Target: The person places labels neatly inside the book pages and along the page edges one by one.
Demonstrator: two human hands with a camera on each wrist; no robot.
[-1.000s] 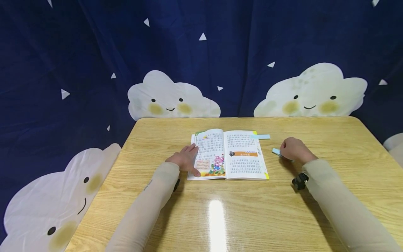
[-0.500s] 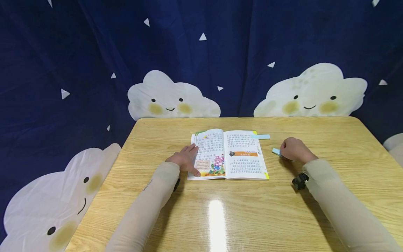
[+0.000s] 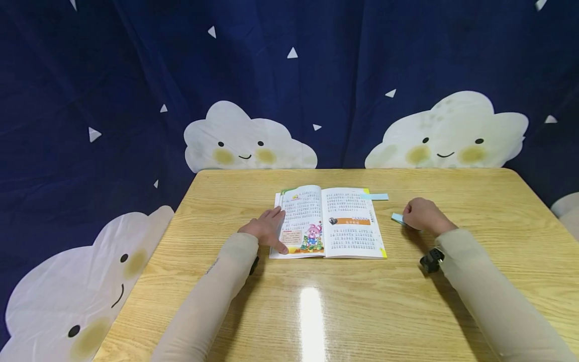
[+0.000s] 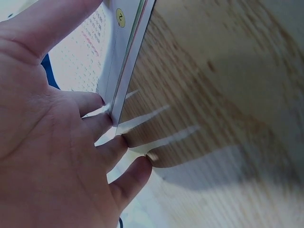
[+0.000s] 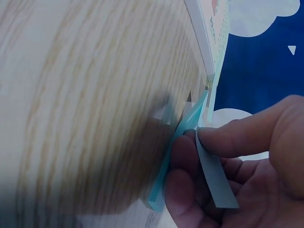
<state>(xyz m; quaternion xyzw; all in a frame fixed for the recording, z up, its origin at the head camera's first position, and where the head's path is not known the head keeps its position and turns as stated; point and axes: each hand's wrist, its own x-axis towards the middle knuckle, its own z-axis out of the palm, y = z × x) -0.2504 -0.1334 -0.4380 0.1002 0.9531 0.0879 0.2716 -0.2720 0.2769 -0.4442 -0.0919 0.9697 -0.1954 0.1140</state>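
Observation:
An open book (image 3: 348,239) with printed text and a cartoon rabbit lies on the table. My left hand (image 3: 264,230) rests along its left edge, fingers spread and the thumb on the lower left page. In the left wrist view the fingertips meet the book's edge (image 4: 124,64) and the tabletop. A light blue sticky strip (image 3: 380,196) crosses the right page's upper edge and sticks out sideways. Right of the book, my right hand (image 3: 424,215) is at a light blue sticky note pad (image 3: 397,217). Between thumb and forefinger it pinches a pale paper strip (image 5: 216,183), beside the pad (image 5: 164,183).
The wooden table (image 3: 289,306) reaches back to a dark blue curtain (image 3: 271,60) with white clouds. A small black device (image 3: 431,260) sits at the right wrist. Glare from a light lies on the tabletop in front of the book.

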